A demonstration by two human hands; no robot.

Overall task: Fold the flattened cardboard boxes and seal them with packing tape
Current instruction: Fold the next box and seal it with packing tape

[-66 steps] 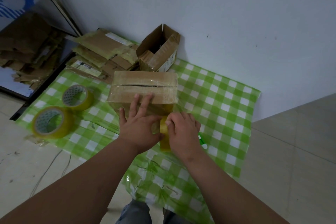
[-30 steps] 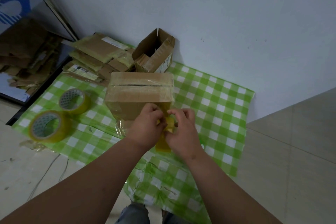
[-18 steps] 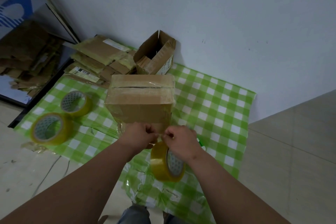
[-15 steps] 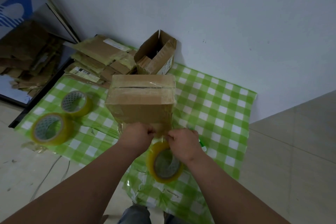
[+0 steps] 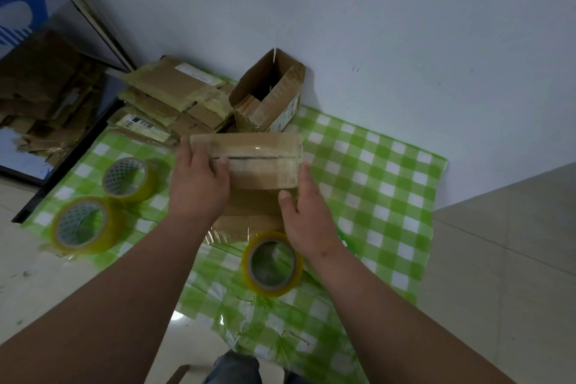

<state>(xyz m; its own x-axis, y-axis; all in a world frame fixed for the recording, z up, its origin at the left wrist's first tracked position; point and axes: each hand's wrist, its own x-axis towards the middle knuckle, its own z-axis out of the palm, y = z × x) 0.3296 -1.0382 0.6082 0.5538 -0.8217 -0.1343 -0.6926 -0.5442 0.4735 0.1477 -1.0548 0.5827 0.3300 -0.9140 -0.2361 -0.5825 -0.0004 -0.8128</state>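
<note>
Box (image 5: 255, 162), taped along its top seam, sits on the green checked cloth (image 5: 374, 171) near the wall (image 5: 374, 25), and both hands frame it. Left hand (image 5: 199, 184) lies over its left end, fingers straight along the side and thumb laid on top by the seam; right hand (image 5: 307, 215) is flat against its right near corner, fingers straight, thumb on the front face. Neither grip is curled round anything. On the right, the cloth runs bare to its edge, with tiled floor (image 5: 505, 259) beyond it, so that side offers open room. Behind the box, just beside its far edge, an open carton (image 5: 271, 93) leans at the wall; what it holds cannot be told. Left of that, a stack of flattened cardboard (image 5: 168, 100) crowds the far left corner of the cloth, close to the box's left end. Two tape rolls lie flat on the cloth to the left: the far roll (image 5: 129, 176) just beside the left hand, the near roll (image 5: 84, 224) at the cloth's left edge. A third roll (image 5: 272, 262) lies on the near side of the box, partly under the right wrist. A loose strip of clear tape (image 5: 224, 234) lies between this roll and the box. At far left, a dark glass panel (image 5: 37, 78) is at the wall.
</note>
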